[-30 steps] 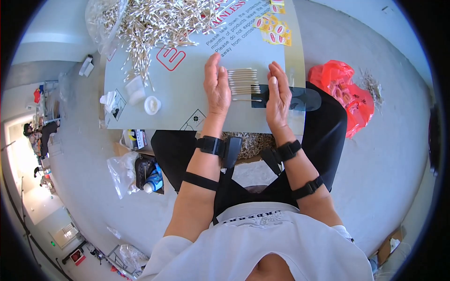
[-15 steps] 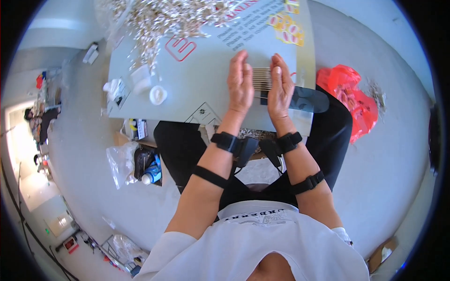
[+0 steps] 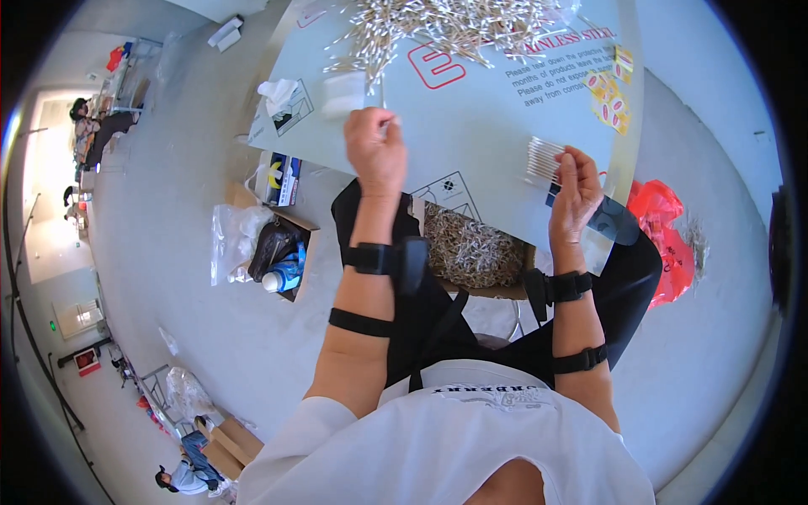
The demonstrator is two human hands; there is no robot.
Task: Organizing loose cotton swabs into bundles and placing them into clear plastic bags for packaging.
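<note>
My left hand (image 3: 376, 151) is over the left part of the table, fingers curled into a pinch; what lies between the fingertips, if anything, is hidden. Just beyond it is a stack of white pads or papers (image 3: 344, 93), too blurred to name surely. An even row of cotton swabs (image 3: 542, 160) lies side by side on the right part of the table. Against the right end of that row rests my right hand (image 3: 576, 195), fingers loosely bent and the thumb apart, not wrapped round the swabs. A dark flat piece (image 3: 613, 220) sticks out under the right wrist.
A big loose heap of cotton swabs (image 3: 454, 29) covers the table's far side. Yellow-and-white stickers (image 3: 610, 101) lie at the right edge, a white tissue (image 3: 278, 94) at the left. Below the table stands a box of swabs (image 3: 471, 248); a red bag (image 3: 669, 244) is on the floor.
My left hand has left the swab row and moved left toward the white items, its fingers closing. The right hand stays by the row. The view has turned, so the table appears tilted.
</note>
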